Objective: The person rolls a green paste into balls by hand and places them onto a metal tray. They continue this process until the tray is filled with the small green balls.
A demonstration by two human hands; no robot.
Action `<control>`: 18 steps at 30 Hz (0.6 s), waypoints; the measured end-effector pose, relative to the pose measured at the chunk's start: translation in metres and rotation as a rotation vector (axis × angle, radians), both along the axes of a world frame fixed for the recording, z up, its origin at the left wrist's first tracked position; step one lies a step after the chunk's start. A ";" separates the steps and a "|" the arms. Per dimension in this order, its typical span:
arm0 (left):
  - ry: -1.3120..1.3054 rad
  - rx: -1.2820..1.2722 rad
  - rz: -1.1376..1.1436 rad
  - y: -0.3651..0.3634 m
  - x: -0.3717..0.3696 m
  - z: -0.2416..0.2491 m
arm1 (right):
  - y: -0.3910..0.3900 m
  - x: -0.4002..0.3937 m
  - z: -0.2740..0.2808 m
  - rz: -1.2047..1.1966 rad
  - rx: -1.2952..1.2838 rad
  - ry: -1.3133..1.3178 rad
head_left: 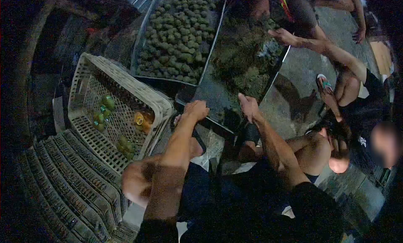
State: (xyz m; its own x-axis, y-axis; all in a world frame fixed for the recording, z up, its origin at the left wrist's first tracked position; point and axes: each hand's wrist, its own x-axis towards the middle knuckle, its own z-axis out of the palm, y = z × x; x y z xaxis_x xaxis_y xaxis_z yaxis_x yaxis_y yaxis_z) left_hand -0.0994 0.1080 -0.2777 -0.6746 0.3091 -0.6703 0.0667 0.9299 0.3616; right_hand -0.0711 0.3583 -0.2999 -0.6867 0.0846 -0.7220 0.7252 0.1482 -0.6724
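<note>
My left hand (196, 110) is closed in a fist at the near left corner of a dark tray (208, 102); whatever its fingers hold, if anything, is hidden. Over the near right part of that tray, my right hand (249, 107) has its fingers curled and the thumb side up. I cannot make out anything in it. A heap of dark, crumbly brown-green material (239, 54) fills much of the tray, beyond both hands. To the left of my left hand stands a pale plastic crate (121, 81), with a few green fruits (108, 102) and an orange-brown item (142, 122) in it.
A second tray of many round greenish pieces (178, 37) lies at the back left. Stacked dark crates (71, 180) stand at lower left. Across the heap, another person's hand (283, 36) reaches in from the right. More people sit along the right side.
</note>
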 end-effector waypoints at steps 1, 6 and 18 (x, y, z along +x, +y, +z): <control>-0.065 -0.094 -0.038 0.007 0.003 -0.014 | 0.005 0.006 -0.008 -0.010 -0.005 -0.008; 0.152 -0.202 -0.146 0.044 0.051 -0.073 | 0.023 -0.002 -0.011 -0.136 -0.064 -0.090; 0.638 -0.271 0.348 0.110 0.054 -0.106 | 0.013 -0.007 0.008 -0.603 -0.587 -0.085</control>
State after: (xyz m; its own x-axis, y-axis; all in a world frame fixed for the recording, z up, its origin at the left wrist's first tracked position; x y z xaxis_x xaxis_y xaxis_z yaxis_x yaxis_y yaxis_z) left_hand -0.0454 0.2175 -0.3839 -0.9837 -0.1104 -0.1416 -0.1263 0.9860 0.1085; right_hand -0.0783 0.3717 -0.2921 -0.5855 0.0140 -0.8105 0.6199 -0.6366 -0.4588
